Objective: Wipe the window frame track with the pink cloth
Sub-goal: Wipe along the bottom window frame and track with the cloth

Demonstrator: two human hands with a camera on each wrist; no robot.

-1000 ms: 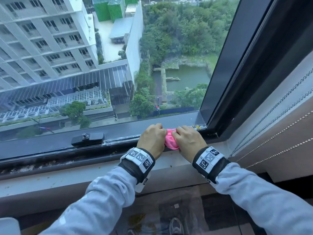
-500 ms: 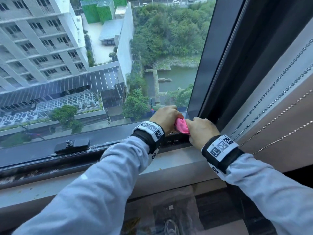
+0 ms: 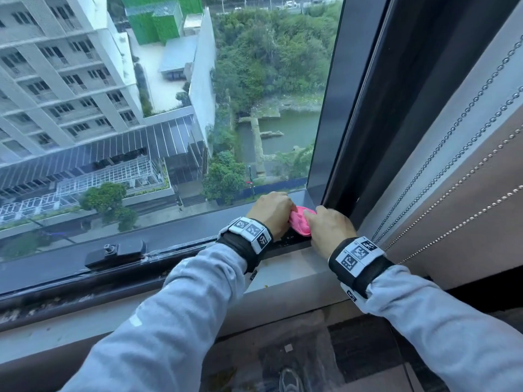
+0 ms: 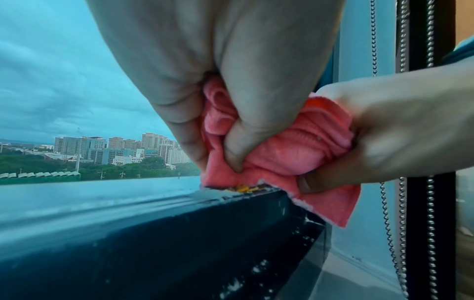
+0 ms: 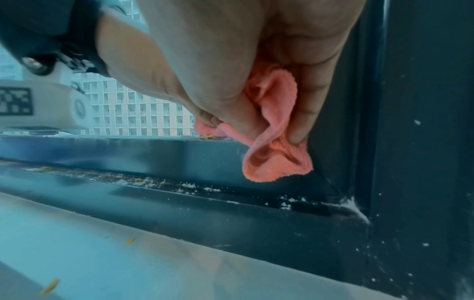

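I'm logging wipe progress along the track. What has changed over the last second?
Both hands, left and right, slid the bunched cloth rightward along the track to its corner by the upright frame. Unchanged: both hands grip the cloth; the latch stays put.

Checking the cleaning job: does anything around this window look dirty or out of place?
Yes. White crumbly grit lies in the dark window frame track near its right corner, and yellow flecks dot the pale grey sill. Both hands grip the bunched pink cloth above it.
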